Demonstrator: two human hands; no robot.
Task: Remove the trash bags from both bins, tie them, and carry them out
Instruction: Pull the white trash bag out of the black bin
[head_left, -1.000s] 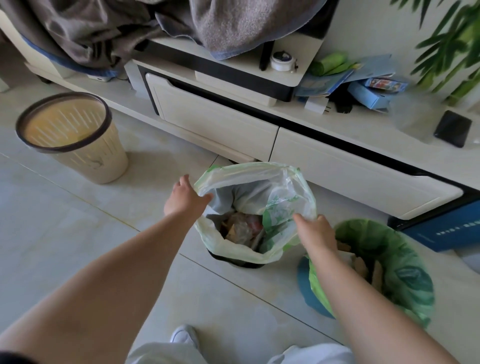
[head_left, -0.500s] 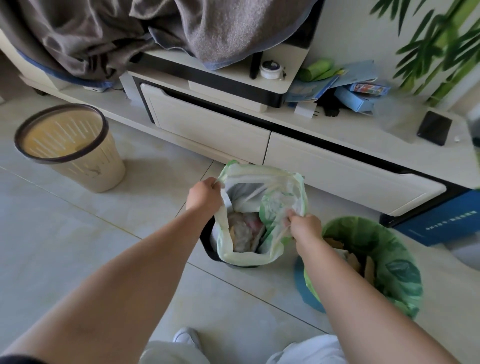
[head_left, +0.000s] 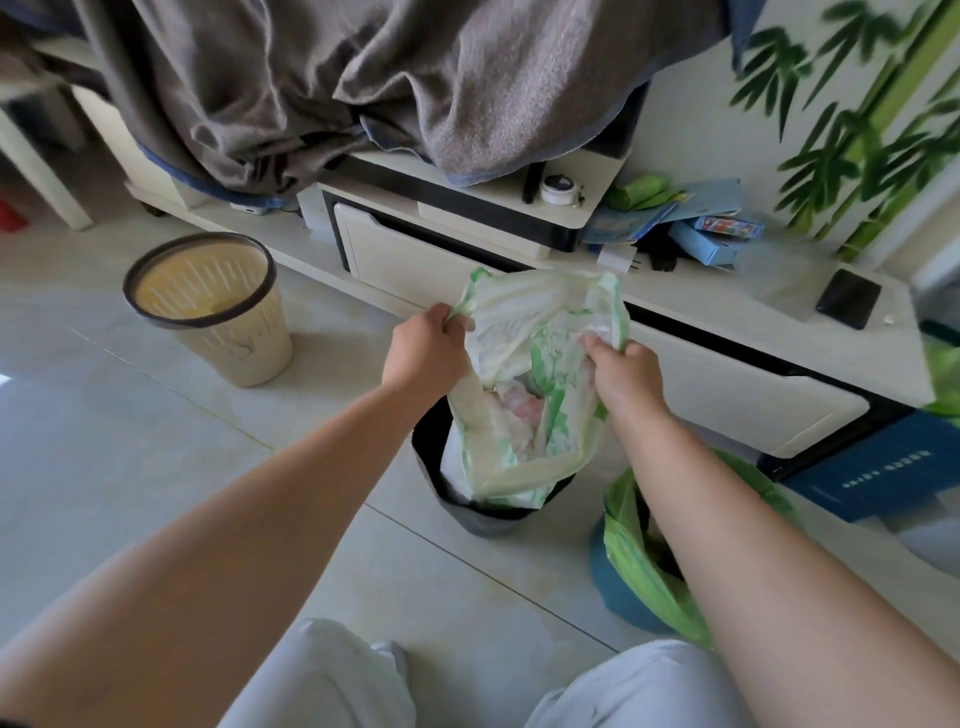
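Note:
A pale, green-printed trash bag (head_left: 524, 364) with rubbish inside stands half lifted out of a small dark bin (head_left: 483, 512) on the floor. My left hand (head_left: 428, 345) grips the bag's left rim, and my right hand (head_left: 621, 371) grips its right rim, holding the mouth up and open. To the right, a blue bin (head_left: 615, 587) is lined with a bright green trash bag (head_left: 631, 551); my right forearm hides much of it.
A cream slotted bin (head_left: 208, 306) with a dark rim stands at the left with no bag in it. A low white cabinet (head_left: 727, 395) runs behind the bins, carrying a grey blanket (head_left: 363, 88), boxes and a black phone (head_left: 847, 299). My knees fill the bottom edge.
Both hands have closed on the bag's rim and raised it; the bag has come up out of the dark bin, and its mouth has narrowed.

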